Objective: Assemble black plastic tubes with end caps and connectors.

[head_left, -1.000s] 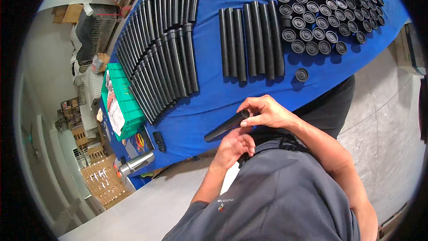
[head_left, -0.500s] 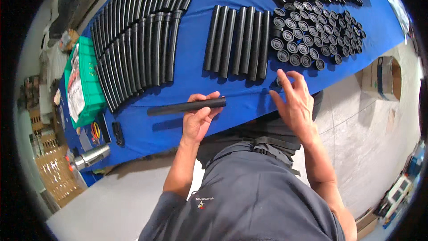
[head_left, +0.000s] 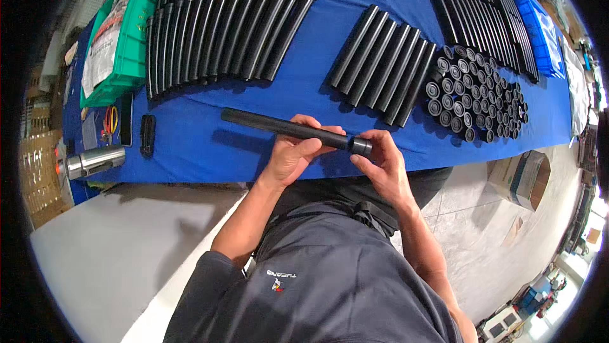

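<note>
My left hand (head_left: 295, 152) is wrapped round a black tube (head_left: 266, 122), which is held slightly tilted above the blue cloth. At the tube's right end, my right hand (head_left: 385, 164) pinches a short round black cap (head_left: 360, 146) between thumb and fingers. The cap lines up with the tube end; whether it is seated on it I cannot tell. Beyond my hands lies a row of several loose black tubes (head_left: 384, 64). To their right stands a cluster of many round black caps (head_left: 468, 92) with ringed faces.
Capped black tubes (head_left: 222, 32) lie in rows at the far left, with more tubes (head_left: 485, 26) at the far right. A green crate (head_left: 136, 38) and a steel cylinder (head_left: 95, 162) are on the left. A blue bin (head_left: 539, 35) stands far right; a cardboard box (head_left: 520, 178) sits on the floor.
My right hand has come from near the cap cluster to the tube's right end, now with a cap in its fingers. The tube has tilted, its right end lower. The view has shifted.
</note>
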A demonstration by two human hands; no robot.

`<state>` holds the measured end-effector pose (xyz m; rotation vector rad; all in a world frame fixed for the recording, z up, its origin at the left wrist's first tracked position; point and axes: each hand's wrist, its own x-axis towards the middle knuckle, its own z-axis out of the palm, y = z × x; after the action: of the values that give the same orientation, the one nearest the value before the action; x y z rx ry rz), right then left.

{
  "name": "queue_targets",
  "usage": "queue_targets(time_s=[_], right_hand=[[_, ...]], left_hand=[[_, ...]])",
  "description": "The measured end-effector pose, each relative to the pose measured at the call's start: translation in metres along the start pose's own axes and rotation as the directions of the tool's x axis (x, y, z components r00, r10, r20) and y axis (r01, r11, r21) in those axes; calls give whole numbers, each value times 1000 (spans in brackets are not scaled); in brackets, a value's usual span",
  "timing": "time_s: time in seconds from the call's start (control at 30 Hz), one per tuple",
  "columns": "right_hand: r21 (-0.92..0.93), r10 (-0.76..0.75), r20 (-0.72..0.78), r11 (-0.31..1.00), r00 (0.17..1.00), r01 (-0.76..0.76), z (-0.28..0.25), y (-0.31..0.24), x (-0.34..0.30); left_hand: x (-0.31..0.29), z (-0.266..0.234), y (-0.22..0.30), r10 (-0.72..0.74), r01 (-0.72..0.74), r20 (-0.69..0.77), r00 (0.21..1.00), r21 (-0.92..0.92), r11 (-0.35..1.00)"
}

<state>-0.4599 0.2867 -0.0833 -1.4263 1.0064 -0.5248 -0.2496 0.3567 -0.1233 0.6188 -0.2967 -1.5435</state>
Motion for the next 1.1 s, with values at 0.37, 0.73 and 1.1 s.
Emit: queue_targets(time_s=[0.37, 0.73, 1.1], right_hand=[[-80, -88, 43, 993, 995, 91, 12, -16, 5], [-322, -302, 47, 898, 952, 301, 22, -18, 9], [-306, -333, 53, 892, 942, 332, 17, -8, 12]], left_hand=[[-2, -1, -2, 20, -19, 17, 1000, -20, 1000], [-6, 0, -6, 55, -56, -42, 998, -30, 998], [-3, 3, -2, 60, -61, -27, 998, -31, 998]])
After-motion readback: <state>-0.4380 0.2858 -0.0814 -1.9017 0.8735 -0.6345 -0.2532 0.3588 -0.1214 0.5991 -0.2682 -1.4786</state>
